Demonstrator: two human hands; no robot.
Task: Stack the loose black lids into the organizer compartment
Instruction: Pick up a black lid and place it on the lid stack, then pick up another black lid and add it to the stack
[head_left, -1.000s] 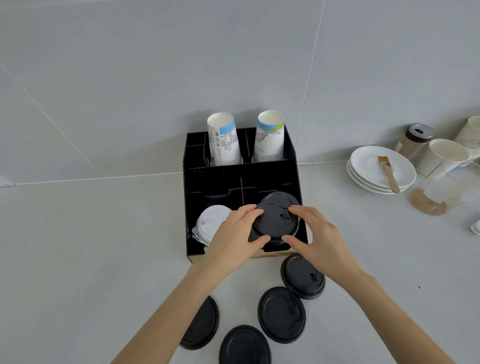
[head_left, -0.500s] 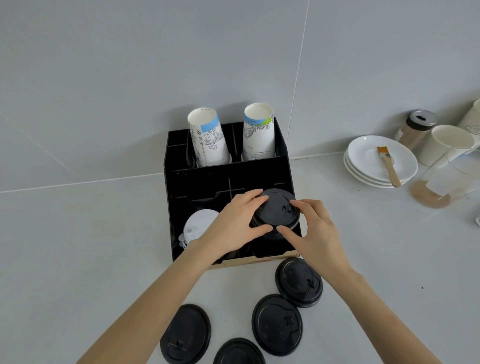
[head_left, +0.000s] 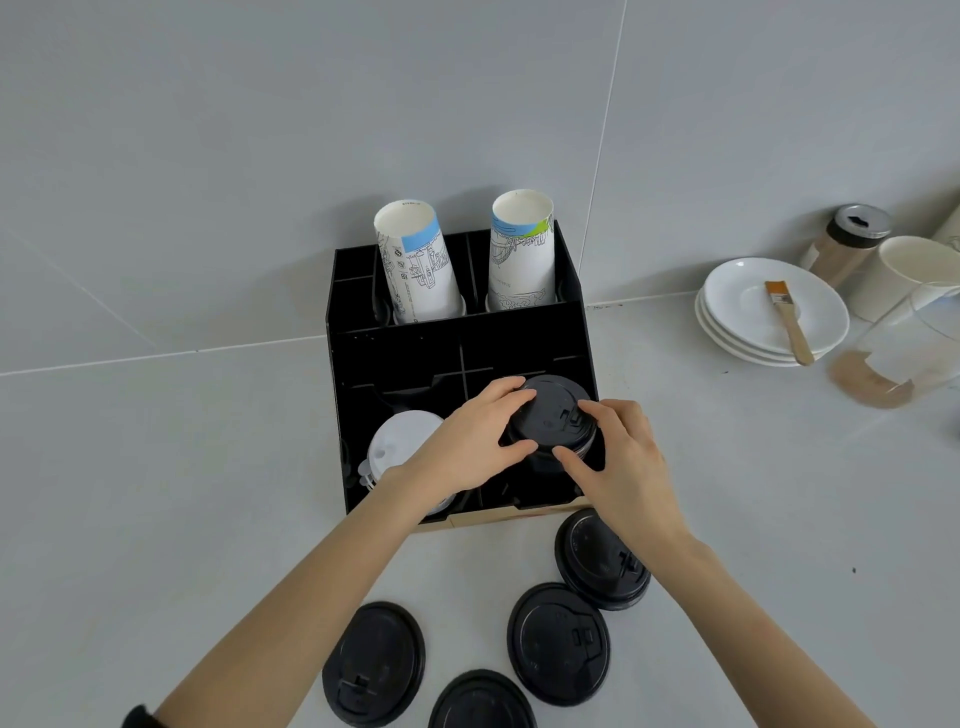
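While four loose lids (head_left: 558, 643) lay on the counter (head_left: 156, 493), a black lid stack (head_left: 551, 422) was clasped between left hand (head_left: 467, 447) and right hand (head_left: 626, 462); it was held over the organizer's (head_left: 358, 364) front right compartment.

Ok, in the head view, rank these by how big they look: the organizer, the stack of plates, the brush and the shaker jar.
1. Organizer
2. Plates
3. Brush and shaker jar: too close to rank.

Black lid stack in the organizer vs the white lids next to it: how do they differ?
The black lid stack sits in the front right compartment, the white lids in the front left. The left hand and right hand grip the black stack; neither grips the white lids. The black stack rises higher. Both share the organizer.
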